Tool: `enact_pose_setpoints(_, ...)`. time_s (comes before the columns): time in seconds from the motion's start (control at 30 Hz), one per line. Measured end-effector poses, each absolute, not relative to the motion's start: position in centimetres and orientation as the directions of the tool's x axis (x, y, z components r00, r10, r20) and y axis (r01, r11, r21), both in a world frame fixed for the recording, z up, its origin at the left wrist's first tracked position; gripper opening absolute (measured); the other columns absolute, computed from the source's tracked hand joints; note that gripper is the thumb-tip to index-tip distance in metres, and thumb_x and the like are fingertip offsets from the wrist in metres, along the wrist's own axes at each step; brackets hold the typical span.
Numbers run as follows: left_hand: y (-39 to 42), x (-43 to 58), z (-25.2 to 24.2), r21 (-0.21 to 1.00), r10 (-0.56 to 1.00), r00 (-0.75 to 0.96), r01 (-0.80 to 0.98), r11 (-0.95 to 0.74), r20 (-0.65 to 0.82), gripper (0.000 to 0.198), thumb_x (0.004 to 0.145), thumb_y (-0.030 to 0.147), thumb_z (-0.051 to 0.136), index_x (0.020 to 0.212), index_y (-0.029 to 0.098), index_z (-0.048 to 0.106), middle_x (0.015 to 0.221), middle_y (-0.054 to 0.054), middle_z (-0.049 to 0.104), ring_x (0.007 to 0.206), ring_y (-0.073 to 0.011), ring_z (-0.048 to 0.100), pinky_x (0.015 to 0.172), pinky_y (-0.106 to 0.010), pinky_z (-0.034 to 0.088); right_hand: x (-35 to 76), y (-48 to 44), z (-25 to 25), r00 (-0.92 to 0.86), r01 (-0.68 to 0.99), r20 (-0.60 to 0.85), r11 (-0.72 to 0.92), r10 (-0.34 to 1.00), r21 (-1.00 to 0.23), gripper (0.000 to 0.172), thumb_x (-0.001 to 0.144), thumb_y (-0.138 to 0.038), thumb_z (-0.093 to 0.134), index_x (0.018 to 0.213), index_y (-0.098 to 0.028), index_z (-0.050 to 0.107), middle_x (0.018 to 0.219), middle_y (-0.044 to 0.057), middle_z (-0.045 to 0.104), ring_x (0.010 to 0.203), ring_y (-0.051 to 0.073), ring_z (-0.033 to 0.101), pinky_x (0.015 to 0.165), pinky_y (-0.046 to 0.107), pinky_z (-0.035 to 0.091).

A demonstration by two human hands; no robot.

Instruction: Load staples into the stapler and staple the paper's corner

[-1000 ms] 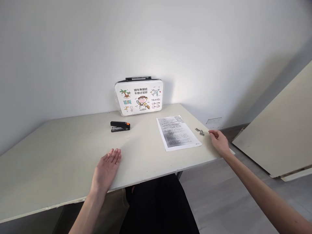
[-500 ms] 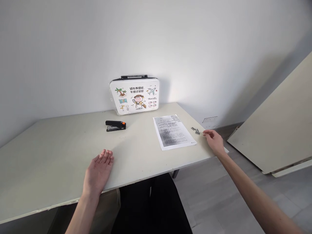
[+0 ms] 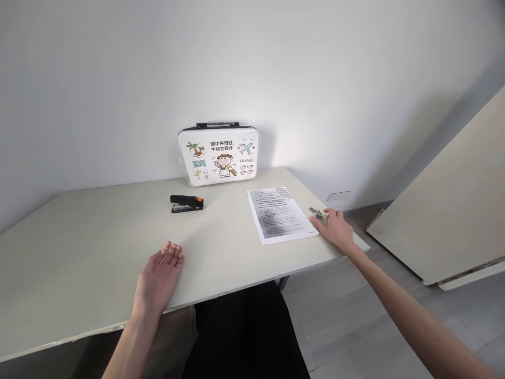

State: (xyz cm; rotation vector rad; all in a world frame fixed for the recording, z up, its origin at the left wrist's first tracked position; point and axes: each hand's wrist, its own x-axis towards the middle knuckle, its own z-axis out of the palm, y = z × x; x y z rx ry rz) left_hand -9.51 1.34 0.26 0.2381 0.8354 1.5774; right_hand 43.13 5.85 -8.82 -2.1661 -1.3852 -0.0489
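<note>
Palm up on the table, my left hand (image 3: 159, 279) lies open with its fingers stretched out and nothing in it. My right hand (image 3: 334, 227) is over the right edge of the table, thumb and fingers apart around the near side of several small grey staple strips (image 3: 316, 212). Whether its fingertips touch the strips I cannot tell. Just left of that hand lies a printed sheet of paper (image 3: 276, 216), the thumb close to its lower right corner. A black stapler (image 3: 187, 203) with an orange part rests beyond my left hand.
A white case (image 3: 219, 157) with cartoon prints and a black handle stands against the wall (image 3: 315, 79) at the back of the pale table (image 3: 98, 237). A large pale panel (image 3: 445, 205) leans at the right, above the grey floor.
My right hand has moved left and inward, from beside the staple strips to close over their near side, and its fingers have spread. The left hand stays put.
</note>
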Motion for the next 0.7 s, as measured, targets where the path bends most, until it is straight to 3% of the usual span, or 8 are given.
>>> enact_pose_setpoints(0.17,1.1,-9.2,0.5,0.648,0.931,-0.2,-0.76,0.05,-0.306,0.022,0.097,0.007,0.046,0.098,0.011,0.068,0.094,-0.009,0.066,0.091,-0.017,0.07,0.08,-0.026,0.061,42.1,9.1,-7.6,0.404,0.91,0.26,-0.359,0.877,-0.205,0.062,0.102,-0.064,0.045,0.129,-0.01,0.058,0.124,0.027,0.058,0.096,0.038,0.072,0.082,0.048,0.052)
enact_pose_setpoints(0.37,0.8,-9.2,0.7,0.643,0.931,-0.193,-0.764,0.054,-0.309,0.024,0.1,0.009,0.045,0.093,0.012,0.068,0.092,-0.008,0.065,0.088,-0.0162,0.069,0.078,-0.025,0.059,42.8,10.7,-6.4,0.206,0.978,0.143,-0.21,0.968,0.012,0.037,0.11,-0.042,0.037,0.121,-0.013,0.058,0.119,0.02,0.06,0.09,0.03,0.071,0.078,0.039,0.05)
enact_pose_setpoints(0.7,1.0,-9.4,0.4,0.617,0.935,-0.179,-0.785,0.051,-0.306,0.026,0.099,0.008,0.044,0.092,0.01,0.069,0.09,-0.008,0.064,0.08,-0.0145,0.066,0.075,-0.025,0.061,43.6,9.9,-6.1,-0.044,0.983,0.085,0.028,0.995,0.182,0.039,0.113,-0.042,0.031,0.12,-0.014,0.057,0.122,0.019,0.061,0.087,0.025,0.068,0.067,0.031,0.043)
